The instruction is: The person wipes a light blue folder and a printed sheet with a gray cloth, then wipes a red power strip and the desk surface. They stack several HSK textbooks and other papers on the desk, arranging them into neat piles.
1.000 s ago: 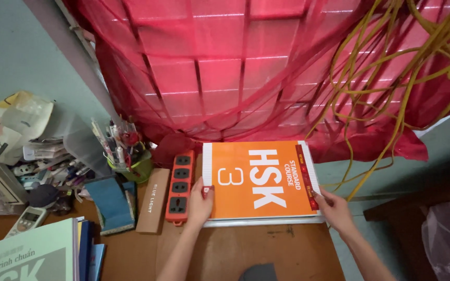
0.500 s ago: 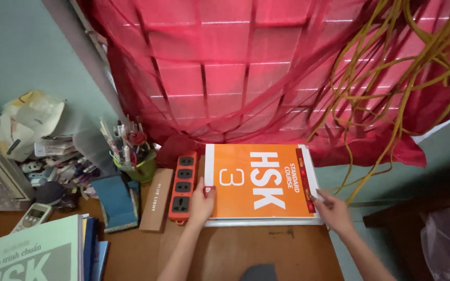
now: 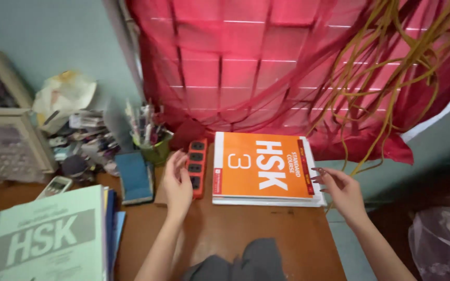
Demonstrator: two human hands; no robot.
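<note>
An orange textbook (image 3: 261, 166) lies flat on top of other books at the back of the brown desk (image 3: 246, 239). My left hand (image 3: 175, 182) hovers open beside an orange power strip (image 3: 197, 165), just left of the book, holding nothing. My right hand (image 3: 339, 188) is open at the book's right edge, fingers spread, slightly off the cover.
A pale green textbook (image 3: 53, 239) tops a book stack at front left. A green cup of pens (image 3: 152, 143), a blue notebook (image 3: 134, 177), a remote (image 3: 55, 186) and clutter stand at back left. A red net curtain (image 3: 266, 67) and yellow cords (image 3: 391, 83) hang behind.
Both hands let go of the orange book and pulled back from its edges; the left one moved left over the power strip. The camera view swung left and lower.
</note>
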